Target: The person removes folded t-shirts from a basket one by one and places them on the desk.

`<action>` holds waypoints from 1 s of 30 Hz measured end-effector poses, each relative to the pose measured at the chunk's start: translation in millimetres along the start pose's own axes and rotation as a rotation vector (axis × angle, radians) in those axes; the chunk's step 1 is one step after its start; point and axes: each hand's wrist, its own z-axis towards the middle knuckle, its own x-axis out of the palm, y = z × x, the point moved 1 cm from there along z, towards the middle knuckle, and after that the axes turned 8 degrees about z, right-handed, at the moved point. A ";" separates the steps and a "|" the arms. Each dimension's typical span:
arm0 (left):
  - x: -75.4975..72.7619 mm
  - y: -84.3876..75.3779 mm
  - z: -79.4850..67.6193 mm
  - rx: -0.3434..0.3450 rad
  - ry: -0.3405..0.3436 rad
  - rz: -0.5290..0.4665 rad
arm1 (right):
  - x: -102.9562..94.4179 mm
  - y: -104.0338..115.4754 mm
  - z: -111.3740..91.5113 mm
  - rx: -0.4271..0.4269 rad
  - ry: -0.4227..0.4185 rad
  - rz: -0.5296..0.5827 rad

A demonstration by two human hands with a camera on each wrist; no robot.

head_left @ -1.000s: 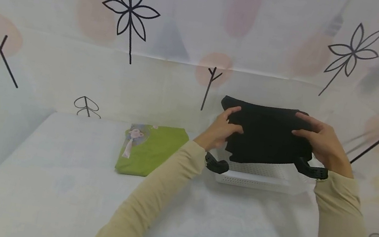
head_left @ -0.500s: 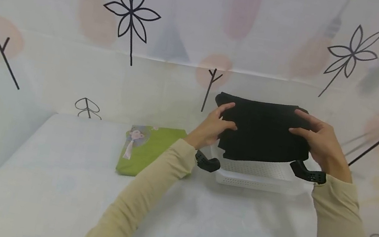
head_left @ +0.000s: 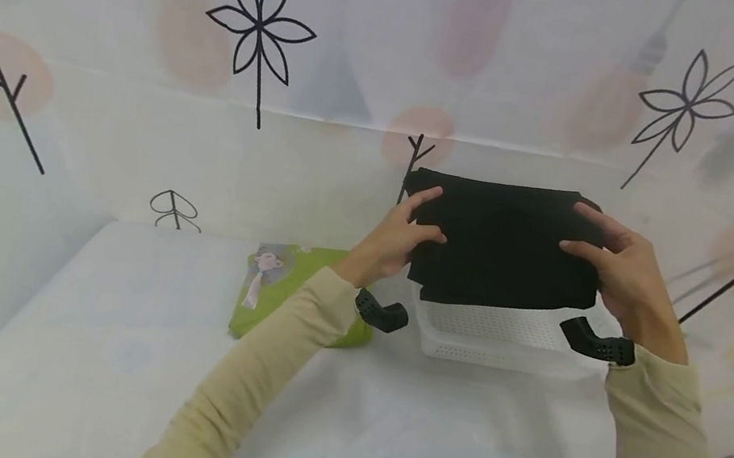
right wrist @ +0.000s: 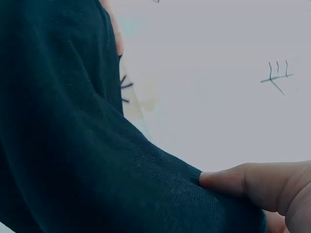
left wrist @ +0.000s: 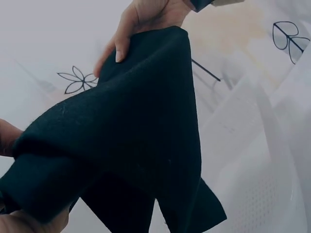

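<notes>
A dark folded cloth (head_left: pixel 504 245), possibly a garment, is held up between both hands above a white perforated basket (head_left: pixel 506 358). Its left edge is gripped by the left hand (head_left: pixel 389 239), the thumb lying across the front. The right hand (head_left: pixel 633 276) pinches the right edge, also with its thumb in front. In the left wrist view the dark cloth (left wrist: pixel 121 111) bends in a fold, and loose flaps hang below it. Close up in the right wrist view, a thumb (right wrist: pixel 233 180) presses on the cloth's edge. Other fingers are hidden behind the fabric.
A green folded cloth (head_left: pixel 301 271) with a printed figure and pale tassel lies left of the basket, partly behind the left sleeve (head_left: pixel 252 381). A white table cover (head_left: pixel 117 349) spreads below. A patterned curtain (head_left: pixel 317 179) stands close behind.
Both hands keep hold of the dark cloth. The left hand has moved left, so the cloth is drawn wider and slightly higher. More of the basket shows beneath it.
</notes>
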 end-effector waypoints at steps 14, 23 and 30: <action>-22.5 -20.3 -27.5 0.045 0.038 -0.094 | 27.7 9.5 -10.4 -0.058 0.026 -0.004; -37.4 -41.1 -48.9 0.066 0.033 -0.098 | 52.7 18.3 -16.4 -0.103 0.060 0.054; -52.4 -51.4 -66.4 0.094 -0.001 -0.031 | 76.9 18.1 -17.6 -0.155 0.095 0.172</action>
